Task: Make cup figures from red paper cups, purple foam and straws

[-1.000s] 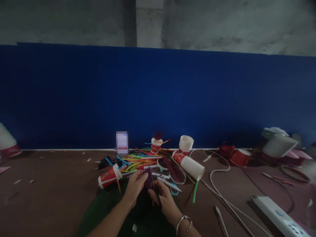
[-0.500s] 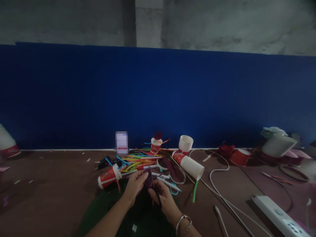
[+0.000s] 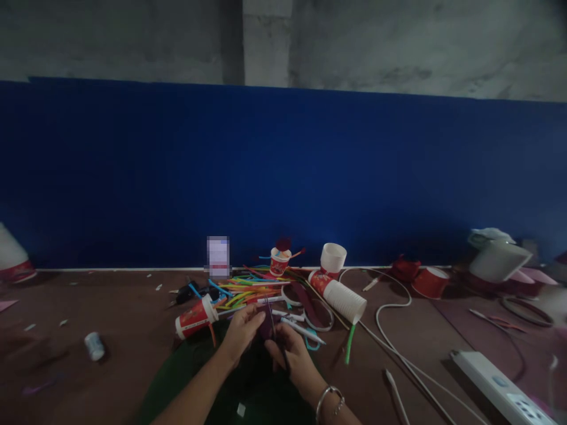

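My left hand (image 3: 241, 333) is closed around a small dark purple piece of paper (image 3: 266, 324), pinching its left edge. My right hand (image 3: 290, 354), with a silver bracelet on the wrist, grips a pair of scissors (image 3: 273, 321) whose blades stand against the purple piece. Both hands hover over a dark green sheet (image 3: 195, 378) at the table's near edge. Just beyond them lies a heap of coloured straws (image 3: 248, 286) and a red paper cup (image 3: 195, 317) on its side.
A stack of white cups (image 3: 343, 298) lies tipped over, with upright cups (image 3: 333, 257) behind. A white cable (image 3: 390, 330) runs to a power strip (image 3: 502, 386) at right. A small white roll (image 3: 94, 345) lies on the brown table (image 3: 110, 313) at left. A blue wall panel (image 3: 283, 177) backs the table.
A small white roll has appeared on the table at left. My hands stay nearly still on the purple piece and scissors.
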